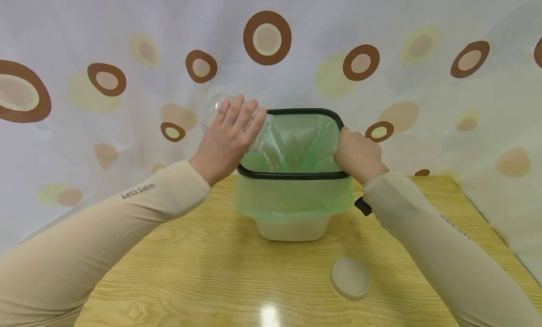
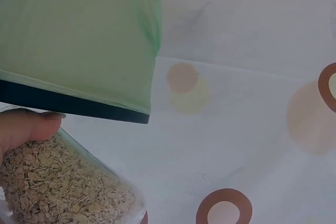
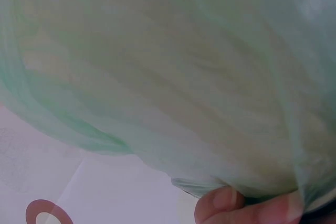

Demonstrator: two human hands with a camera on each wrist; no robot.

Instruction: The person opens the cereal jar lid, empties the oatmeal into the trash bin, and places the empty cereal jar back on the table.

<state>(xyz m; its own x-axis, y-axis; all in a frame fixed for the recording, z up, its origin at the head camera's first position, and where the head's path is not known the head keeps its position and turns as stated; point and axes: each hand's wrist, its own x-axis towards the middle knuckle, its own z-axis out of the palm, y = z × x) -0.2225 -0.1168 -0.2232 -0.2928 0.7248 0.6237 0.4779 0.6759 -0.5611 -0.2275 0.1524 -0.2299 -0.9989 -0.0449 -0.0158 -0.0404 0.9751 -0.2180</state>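
Note:
My left hand [image 1: 230, 141] grips a clear plastic jar [image 1: 211, 111], tilted with its mouth end over the left side of a small trash bin [image 1: 292, 229]. Rolled oats [image 2: 68, 187] fill much of the jar in the left wrist view, and some flakes show near its mouth. A light green trash bag [image 1: 292, 197] lines the pale bin and hangs over its black rim [image 1: 296, 175]. On the bin's right side my right hand [image 1: 360, 153] holds the rim, its fingers [image 3: 257, 211] against the bag in the right wrist view. The bin's bottom inside is hidden.
A round pale lid [image 1: 350, 278] lies on the wooden table [image 1: 182, 275], in front of the bin to the right. A small black piece [image 1: 363, 206] sticks out beside the right cuff. A white sheet [image 1: 296, 82] with brown and yellow circles hangs behind the table.

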